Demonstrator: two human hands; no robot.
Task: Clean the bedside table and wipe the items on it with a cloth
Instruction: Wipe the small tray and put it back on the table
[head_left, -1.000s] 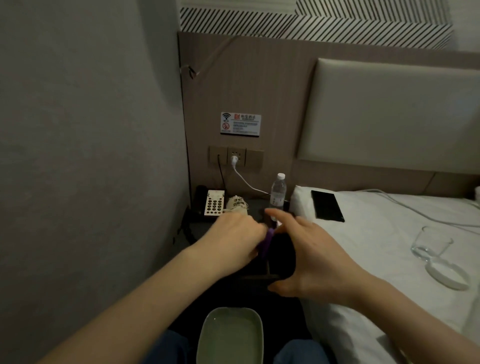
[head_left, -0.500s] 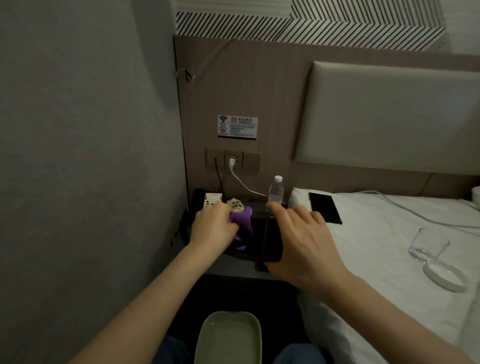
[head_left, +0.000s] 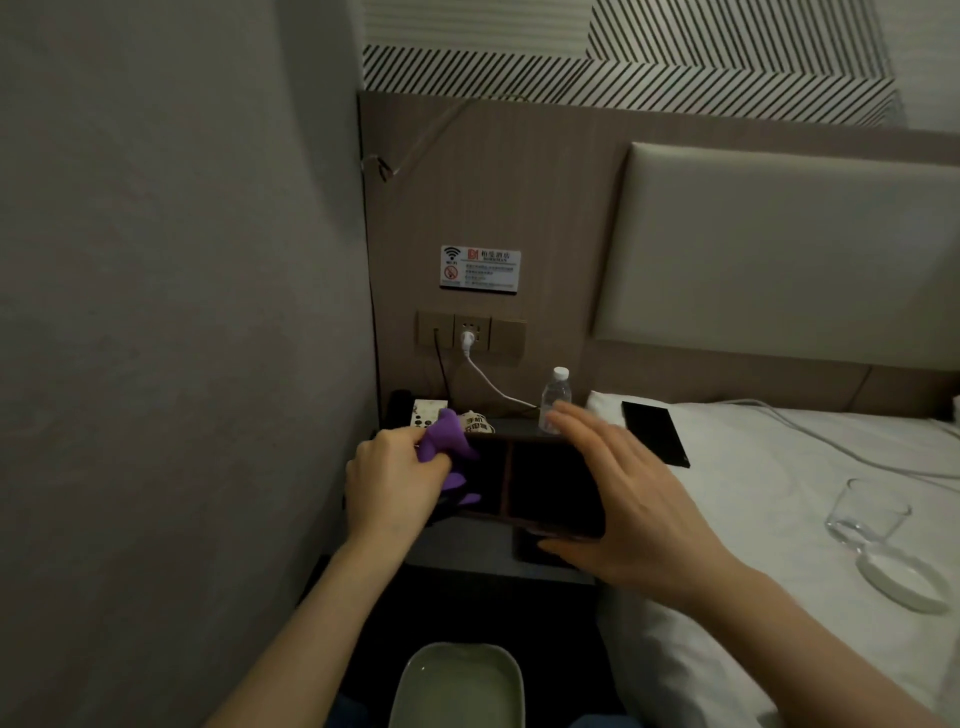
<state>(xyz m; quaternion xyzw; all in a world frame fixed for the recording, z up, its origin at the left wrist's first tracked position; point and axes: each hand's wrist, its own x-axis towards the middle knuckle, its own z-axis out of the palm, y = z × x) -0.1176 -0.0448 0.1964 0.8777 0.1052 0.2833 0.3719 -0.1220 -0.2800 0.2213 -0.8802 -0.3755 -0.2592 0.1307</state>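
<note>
The left hand (head_left: 395, 480) is curled into a fist round a bunched purple cloth (head_left: 445, 448), which sticks out of its far side at the left front of the dark bedside table (head_left: 524, 428). The right hand (head_left: 631, 501) holds a dark, flat rectangular object (head_left: 553, 491) upright at the table's near edge, fingers spread and nearly straight over its right side, thumb under its near lower edge; what the object is cannot be told in the dim light. At the far left of the table lie a white keypad telephone (head_left: 428, 410) and a small printed cream pouch (head_left: 477, 423), with a clear plastic water bottle (head_left: 553, 397) at the far right. A black phone (head_left: 655, 434) and a clear drinking glass (head_left: 866, 514) lie on the white bed (head_left: 753, 493) to the right. A pale green basin (head_left: 457, 686) sits nearest.
</note>
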